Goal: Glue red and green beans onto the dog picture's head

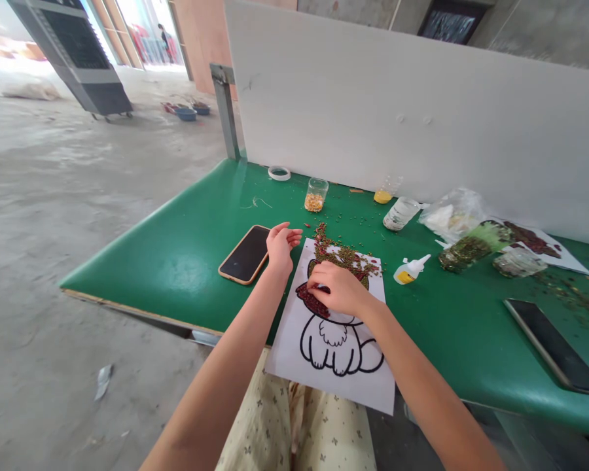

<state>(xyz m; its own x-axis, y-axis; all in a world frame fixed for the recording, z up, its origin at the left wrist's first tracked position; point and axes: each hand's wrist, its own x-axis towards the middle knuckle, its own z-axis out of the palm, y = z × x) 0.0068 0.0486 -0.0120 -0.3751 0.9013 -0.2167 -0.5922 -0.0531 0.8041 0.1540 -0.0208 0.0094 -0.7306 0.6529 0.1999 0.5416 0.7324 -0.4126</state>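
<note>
A white sheet point(285, 350) with a black outline drawing of an animal lies at the table's front edge and overhangs it. Dark red beans point(319, 303) fill part of the drawing's head, and loose green and red beans point(346, 256) are heaped over the sheet's top. My right hand point(338, 288) rests over the head, fingers bent down and pressed together at the red beans; what they hold, if anything, is hidden. Left of the sheet, my left hand point(282, 243) hovers by a phone point(245, 255), fingers loosely apart, holding nothing.
Behind the sheet stands a jar of corn kernels point(315, 196). To the right are a glue bottle point(410, 269), a clear jar point(401, 214), a green-netted container point(474, 247), a plastic bag point(454, 212) and another phone point(554, 343). A white board point(412, 111) borders the green table point(177, 242).
</note>
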